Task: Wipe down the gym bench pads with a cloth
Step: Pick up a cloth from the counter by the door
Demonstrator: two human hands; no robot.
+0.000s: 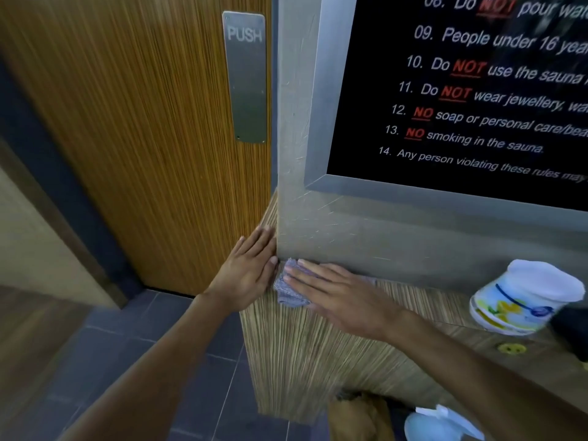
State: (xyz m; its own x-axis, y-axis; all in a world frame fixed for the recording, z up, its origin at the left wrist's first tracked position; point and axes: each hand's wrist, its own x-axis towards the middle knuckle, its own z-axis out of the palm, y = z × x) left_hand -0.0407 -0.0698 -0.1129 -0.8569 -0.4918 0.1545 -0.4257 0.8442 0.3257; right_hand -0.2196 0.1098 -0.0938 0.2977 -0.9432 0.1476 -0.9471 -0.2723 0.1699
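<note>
No gym bench pad in view; progress on the pads cannot be judged from here, and by my reading all of that wiping may still lie ahead. What shows is a wood-grain ledge [321, 342] beside a door, under a framed rules board [461, 100]. The cloth [288, 292], grey-blue and crumpled, lies on the ledge at its corner nearest the door. Right hand [337, 296] flat on the cloth, fingers straight and together, pressing it down onto the ledge, not clutching it. Left hand [246, 270] also flat and uncurled, palm against the side of the ledge at that same corner, thumb just beside the cloth; holds nothing. Farther along the ledge from the cloth, a printed tub [521, 300] with a white lid lies tilted.
</note>
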